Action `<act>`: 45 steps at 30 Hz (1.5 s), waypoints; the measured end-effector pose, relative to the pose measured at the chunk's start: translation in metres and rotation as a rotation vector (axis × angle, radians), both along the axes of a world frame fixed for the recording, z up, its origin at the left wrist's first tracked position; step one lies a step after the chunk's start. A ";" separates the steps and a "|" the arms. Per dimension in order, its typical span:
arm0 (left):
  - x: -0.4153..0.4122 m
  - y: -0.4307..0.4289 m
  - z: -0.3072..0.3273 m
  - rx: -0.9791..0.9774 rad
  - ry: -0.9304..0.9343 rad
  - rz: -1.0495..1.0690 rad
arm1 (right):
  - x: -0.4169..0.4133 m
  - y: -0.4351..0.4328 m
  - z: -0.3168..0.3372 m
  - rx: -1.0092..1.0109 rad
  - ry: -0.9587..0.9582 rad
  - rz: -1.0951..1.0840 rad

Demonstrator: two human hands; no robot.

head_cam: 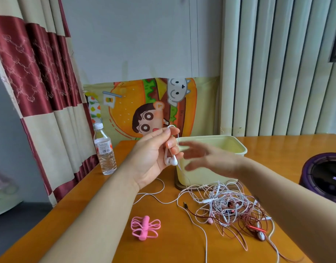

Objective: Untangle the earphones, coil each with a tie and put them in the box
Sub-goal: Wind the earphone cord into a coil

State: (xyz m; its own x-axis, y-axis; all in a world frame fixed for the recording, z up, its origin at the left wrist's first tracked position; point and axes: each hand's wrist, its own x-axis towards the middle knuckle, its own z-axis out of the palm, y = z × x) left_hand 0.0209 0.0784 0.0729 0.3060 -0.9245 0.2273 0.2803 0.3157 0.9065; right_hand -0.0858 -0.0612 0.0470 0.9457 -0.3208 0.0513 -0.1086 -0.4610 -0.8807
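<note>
Aloft, left hand (153, 156) grips looped white earphones (171, 161); right hand (207, 158) spread, blurred, holding nothing.

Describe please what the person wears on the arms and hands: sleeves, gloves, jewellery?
Nothing is worn that the view shows. Both forearms are bare, with no sleeves and no gloves. The left hand shows no ring, and its wrist no watch or bracelet. The right hand is blurred by motion, so small things on its fingers cannot be told; its wrist bears no band.
</note>
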 end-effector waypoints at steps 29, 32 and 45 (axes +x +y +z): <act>0.018 -0.013 -0.026 -0.014 0.229 0.318 | 0.000 0.050 0.000 -0.704 0.147 0.013; 0.020 -0.012 -0.037 0.039 0.028 0.360 | -0.007 0.050 0.018 -0.719 0.057 0.037; -0.007 0.001 -0.041 0.026 -0.167 -0.032 | 0.000 0.017 0.043 -0.374 -0.332 -0.234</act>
State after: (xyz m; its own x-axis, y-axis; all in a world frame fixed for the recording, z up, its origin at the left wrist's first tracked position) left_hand 0.0143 0.0798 0.0317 0.2365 -0.9393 0.2486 0.1350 0.2851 0.9489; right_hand -0.0860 -0.0445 0.0905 0.7654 -0.4229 0.4852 0.0099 -0.7459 -0.6659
